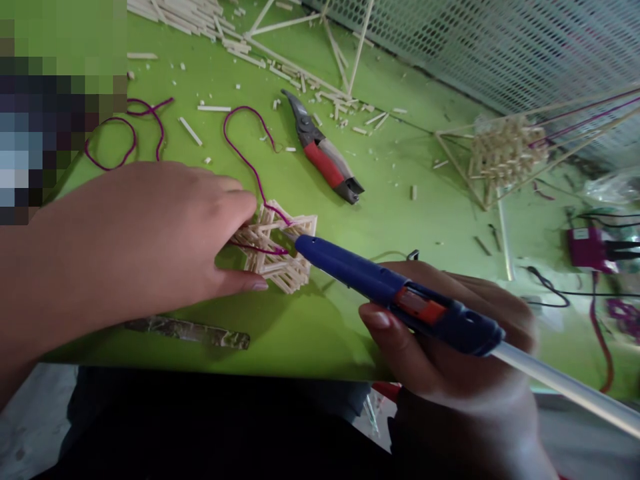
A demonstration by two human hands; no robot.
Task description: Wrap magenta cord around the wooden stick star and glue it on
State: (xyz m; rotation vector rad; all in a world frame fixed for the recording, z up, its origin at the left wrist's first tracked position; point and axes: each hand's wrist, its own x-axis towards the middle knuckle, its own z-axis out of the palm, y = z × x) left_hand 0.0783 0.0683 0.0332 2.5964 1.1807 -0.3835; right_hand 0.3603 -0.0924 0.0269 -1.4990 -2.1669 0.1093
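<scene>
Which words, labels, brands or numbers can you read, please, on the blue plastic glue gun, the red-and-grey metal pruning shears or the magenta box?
Small white label on the magenta plastic box: too small and blurred to read.
Blue plastic hot glue gun: no readable text.
Red-and-grey pruning shears: no readable text.
Nothing else is readable.

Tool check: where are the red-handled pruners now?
In the head view, the red-handled pruners lie on the green board, above centre, just right of the purple cord and beyond the stick lattice.

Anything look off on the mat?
Loose stick offcuts are scattered across the green mat around the shears, which looks messy. A loose purple cord also trails from the stick model by the left hand.
</scene>
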